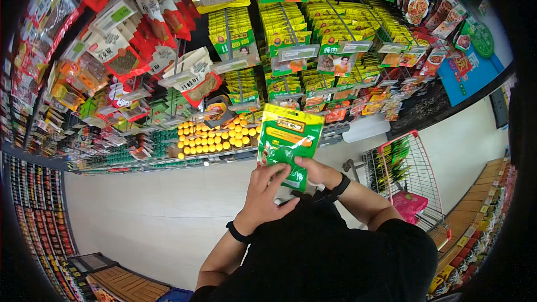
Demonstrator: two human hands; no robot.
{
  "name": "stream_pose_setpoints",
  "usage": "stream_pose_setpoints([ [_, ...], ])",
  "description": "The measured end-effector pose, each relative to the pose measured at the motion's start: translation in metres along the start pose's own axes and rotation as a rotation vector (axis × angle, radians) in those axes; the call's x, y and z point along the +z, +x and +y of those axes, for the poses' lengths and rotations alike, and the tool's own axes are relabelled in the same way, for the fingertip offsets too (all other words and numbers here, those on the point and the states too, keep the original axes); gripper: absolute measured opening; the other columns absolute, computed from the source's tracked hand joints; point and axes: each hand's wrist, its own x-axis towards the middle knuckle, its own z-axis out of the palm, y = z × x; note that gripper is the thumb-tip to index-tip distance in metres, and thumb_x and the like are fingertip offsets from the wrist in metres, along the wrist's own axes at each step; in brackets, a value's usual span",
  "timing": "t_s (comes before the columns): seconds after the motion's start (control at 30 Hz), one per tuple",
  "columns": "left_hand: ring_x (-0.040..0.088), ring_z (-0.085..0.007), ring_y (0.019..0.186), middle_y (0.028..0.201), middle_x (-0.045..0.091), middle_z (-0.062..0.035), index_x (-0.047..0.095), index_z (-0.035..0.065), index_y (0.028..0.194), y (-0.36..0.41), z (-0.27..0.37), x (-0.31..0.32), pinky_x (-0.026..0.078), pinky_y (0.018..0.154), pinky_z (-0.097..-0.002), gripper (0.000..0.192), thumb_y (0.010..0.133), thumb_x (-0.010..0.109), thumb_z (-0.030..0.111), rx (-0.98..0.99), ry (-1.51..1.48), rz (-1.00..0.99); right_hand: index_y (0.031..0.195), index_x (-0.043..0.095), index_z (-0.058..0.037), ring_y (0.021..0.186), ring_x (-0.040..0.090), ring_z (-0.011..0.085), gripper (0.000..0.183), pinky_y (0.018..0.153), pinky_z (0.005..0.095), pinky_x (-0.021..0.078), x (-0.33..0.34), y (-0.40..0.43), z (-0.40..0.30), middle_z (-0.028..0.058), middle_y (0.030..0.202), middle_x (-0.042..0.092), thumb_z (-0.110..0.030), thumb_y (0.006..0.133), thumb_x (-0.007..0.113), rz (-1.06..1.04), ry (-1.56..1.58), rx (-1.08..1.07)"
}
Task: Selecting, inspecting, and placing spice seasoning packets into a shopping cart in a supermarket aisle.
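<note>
A green and yellow plastic packet (pixel 289 138) of seasoning, bearing printed writing, is held up before my chest with its printed face towards me. My right hand (pixel 321 172) grips its lower right edge, thumb on the front and the other fingers hidden behind. The fingers of my left hand (pixel 266 193) rest on the packet's lower left front, while its thumb stands apart from the packet. Beyond the packet, rows of yellow and green seasoning packets (pixel 289 42) hang on metal hooks of the shop rack.
To my right stands a wire shopping cart (pixel 419 151) holding green packets (pixel 394 159) and a pink bag (pixel 409 205). Red and white spice bags (pixel 119 56) hang at the left. Yellow-capped containers (pixel 218 138) fill a low shelf. Pale floor tiles (pixel 138 205) lie to my left.
</note>
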Motion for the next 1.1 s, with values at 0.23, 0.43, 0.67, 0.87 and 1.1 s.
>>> stream_pose_setpoints([
  [0.23,0.049,-0.0291,0.112,0.130,0.058,-0.0073,0.063,0.0066,0.116,0.040,-0.010,0.013,0.037,0.097,-0.0416,0.058,0.065,0.085,0.025,0.078,0.203,0.083,0.143,0.040,-0.0010,0.125,0.053,0.0229,0.061,0.108,0.0376,0.0412,-0.035,0.017,-0.039,0.0127,0.140,0.052,-0.041,0.099,0.049,-0.037,0.225,0.042],
  [0.43,0.053,-0.0284,0.107,0.127,0.060,-0.0117,0.053,0.0080,0.126,0.079,-0.023,0.040,0.040,0.092,-0.0410,0.067,0.068,0.084,0.021,0.162,0.251,0.243,0.147,0.035,0.0002,0.136,0.039,0.0280,0.076,0.114,0.0421,0.0293,-0.063,-0.007,-0.074,0.0166,0.149,0.040,-0.052,0.094,0.051,-0.195,-0.098,0.007],
  [0.67,0.054,-0.0319,0.121,0.135,0.050,-0.0178,0.035,-0.0033,0.138,0.120,-0.029,0.065,0.046,0.102,-0.0478,0.052,0.101,0.052,0.030,-0.177,-0.981,0.462,0.146,0.029,-0.0066,0.116,0.052,0.0246,0.087,0.093,0.0396,0.0415,-0.083,-0.012,-0.125,0.0116,0.134,0.048,-0.034,0.080,0.078,-0.103,-0.049,-0.280],
  [0.87,0.062,-0.0211,0.104,0.117,0.061,-0.0140,0.050,-0.0050,0.122,0.138,-0.032,0.081,0.050,0.090,-0.0357,0.041,0.094,0.062,0.022,-0.283,-0.928,0.475,0.133,0.046,-0.0044,0.109,0.057,0.0200,0.061,0.094,0.0375,0.0473,-0.091,-0.018,-0.126,0.0076,0.128,0.055,-0.003,0.081,0.078,0.039,-0.625,-0.181],
  [1.1,0.063,-0.0174,0.094,0.107,0.067,-0.0092,0.064,-0.0019,0.112,0.154,-0.053,0.076,0.048,0.084,-0.0295,0.035,0.084,0.076,0.015,-0.389,-0.746,0.310,0.116,0.050,-0.0022,0.093,0.055,0.0066,0.026,0.078,0.0246,0.0477,-0.073,0.003,-0.162,0.0021,0.104,0.058,-0.009,0.095,0.063,0.360,-0.483,-0.440],
])
